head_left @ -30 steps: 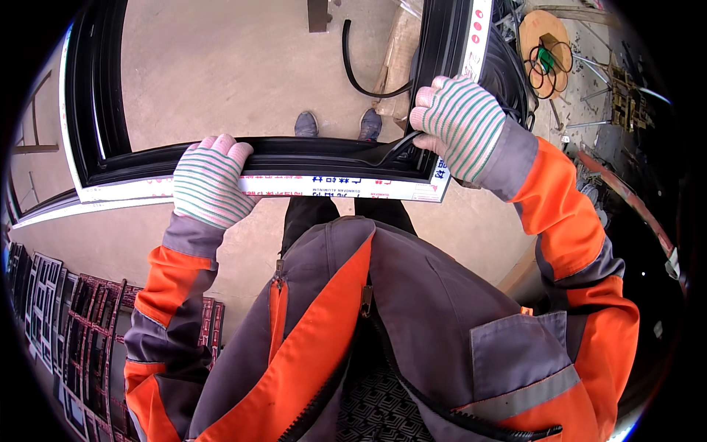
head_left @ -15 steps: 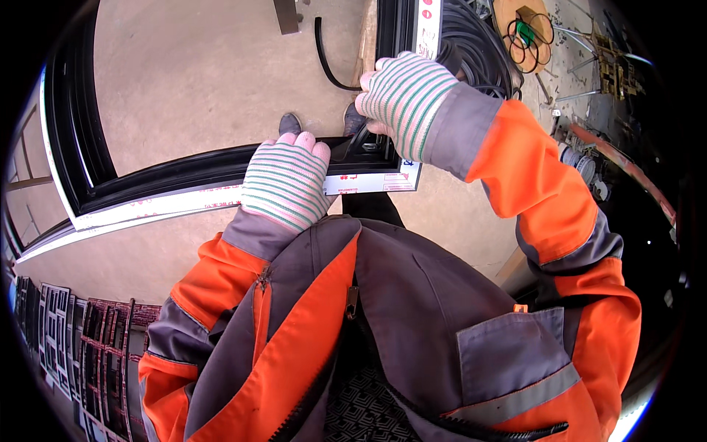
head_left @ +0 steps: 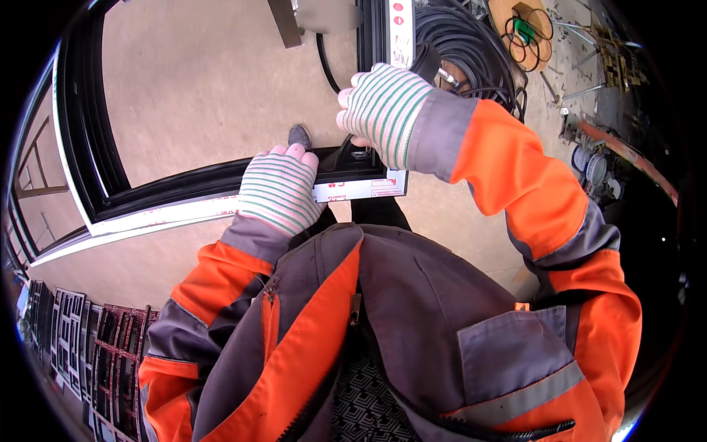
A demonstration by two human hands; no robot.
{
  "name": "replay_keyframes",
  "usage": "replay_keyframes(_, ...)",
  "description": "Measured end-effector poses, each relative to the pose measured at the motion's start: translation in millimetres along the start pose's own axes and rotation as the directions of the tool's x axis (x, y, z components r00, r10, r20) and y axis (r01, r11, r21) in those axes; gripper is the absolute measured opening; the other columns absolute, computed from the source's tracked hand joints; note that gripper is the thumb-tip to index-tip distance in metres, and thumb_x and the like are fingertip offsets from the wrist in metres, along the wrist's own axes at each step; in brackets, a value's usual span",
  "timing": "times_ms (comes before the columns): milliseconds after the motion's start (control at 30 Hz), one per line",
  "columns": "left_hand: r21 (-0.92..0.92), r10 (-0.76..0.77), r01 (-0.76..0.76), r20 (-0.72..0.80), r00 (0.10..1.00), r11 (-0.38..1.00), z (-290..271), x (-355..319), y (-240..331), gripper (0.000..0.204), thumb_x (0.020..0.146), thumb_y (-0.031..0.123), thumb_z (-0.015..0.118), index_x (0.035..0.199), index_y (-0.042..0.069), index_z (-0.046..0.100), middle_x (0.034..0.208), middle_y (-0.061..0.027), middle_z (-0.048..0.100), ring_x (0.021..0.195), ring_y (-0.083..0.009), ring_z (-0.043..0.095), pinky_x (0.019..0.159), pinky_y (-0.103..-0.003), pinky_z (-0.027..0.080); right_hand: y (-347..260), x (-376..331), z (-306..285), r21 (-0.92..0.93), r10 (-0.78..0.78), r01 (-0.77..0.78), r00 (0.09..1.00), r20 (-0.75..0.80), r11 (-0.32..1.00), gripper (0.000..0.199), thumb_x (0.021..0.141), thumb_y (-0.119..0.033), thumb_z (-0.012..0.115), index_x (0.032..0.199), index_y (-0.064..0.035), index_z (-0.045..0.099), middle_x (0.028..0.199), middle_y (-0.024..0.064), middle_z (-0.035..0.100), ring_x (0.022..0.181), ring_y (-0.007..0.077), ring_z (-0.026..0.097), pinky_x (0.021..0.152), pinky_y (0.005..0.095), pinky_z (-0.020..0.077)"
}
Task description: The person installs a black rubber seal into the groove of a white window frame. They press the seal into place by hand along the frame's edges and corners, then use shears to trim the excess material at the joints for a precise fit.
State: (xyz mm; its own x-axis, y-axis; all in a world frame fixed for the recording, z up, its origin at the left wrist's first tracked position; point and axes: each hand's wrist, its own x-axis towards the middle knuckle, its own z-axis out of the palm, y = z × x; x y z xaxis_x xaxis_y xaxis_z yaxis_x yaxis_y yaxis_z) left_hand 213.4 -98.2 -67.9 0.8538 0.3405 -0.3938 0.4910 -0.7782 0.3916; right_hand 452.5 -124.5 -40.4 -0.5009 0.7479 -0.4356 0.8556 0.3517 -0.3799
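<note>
A large black window or door frame (head_left: 213, 173) with white printed protective film (head_left: 353, 190) along its outer side lies before me. My left hand (head_left: 278, 188), in a white-and-pink glove with green stripes, lies over its near bar, fingers curled onto the inner edge. At the near right corner is my right hand (head_left: 389, 114), in a matching glove, with its fingers closed. A thin black rubber strip (head_left: 322, 62) curves down to those fingers, and a black flap-like piece (head_left: 337, 157) shows below them in the corner. The fingertips' exact hold is hidden.
A thick coil of black rubber strip (head_left: 460, 48) lies beyond the right bar. Farther right are a wooden disc with cable (head_left: 519, 33) and wire spools (head_left: 589, 163). Several dark frames (head_left: 121, 353) stand at lower left. A brown metal post (head_left: 286, 22) stands inside the frame opening.
My right hand has shifted slightly left and down in view, still closed at the corner. The left hand stays on the near bar. The view has turned a little, showing more of the coil.
</note>
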Motion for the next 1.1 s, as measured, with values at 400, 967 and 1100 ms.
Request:
replay_keyframes(400, -0.027, 0.008, -0.007, 0.023, 1.0, 1.0, -10.6, 0.2, 6.9, 0.062, 0.072, 0.043, 0.087, 0.12, 0.008, 0.069, 0.103, -0.0109, 0.066, 0.102, -0.0318, 0.065, 0.089, -0.044, 0.055, -9.9, -65.4, 47.8, 0.295, 0.406, -0.307, 0.412, -0.816, 0.905, 0.033, 0.082, -0.02, 0.081, 0.11, -0.006, 0.07, 0.114, 0.0104, 0.067, 0.108, 0.0333, 0.063, 0.097, 0.0463, 0.0494)
replay_keyframes(967, 0.034, 0.127, -0.125, -0.049, 0.991, 0.992, 1.3, 2.5, 7.7, 0.074, 0.073, 0.054, 0.085, 0.12, 0.0, 0.068, 0.102, -0.0189, 0.068, 0.097, -0.0369, 0.066, 0.085, -0.048, 0.055, -141.1, -120.5, 225.9, 0.855, 0.964, -0.485, -0.079, -0.255, 0.186, 0.021, 0.09, -0.022, 0.073, 0.105, -0.0081, 0.072, 0.106, 0.0189, 0.069, 0.103, 0.0402, 0.064, 0.092, 0.0499, 0.0509)
replay_keyframes(1100, 0.043, 0.068, -0.069, 0.037, 0.997, 0.997, -4.3, 5.0, 10.4, 0.076, 0.074, 0.054, 0.086, 0.123, -0.001, 0.067, 0.107, -0.0197, 0.067, 0.105, -0.0381, 0.065, 0.091, -0.048, 0.054, -141.7, -120.2, 256.7, 0.89, 0.963, -0.443, -0.175, -0.204, 0.108, 0.009, 0.088, -0.013, 0.074, 0.095, -0.007, 0.074, 0.092, 0.0162, 0.072, 0.09, 0.0362, 0.068, 0.084, 0.045, 0.0544)
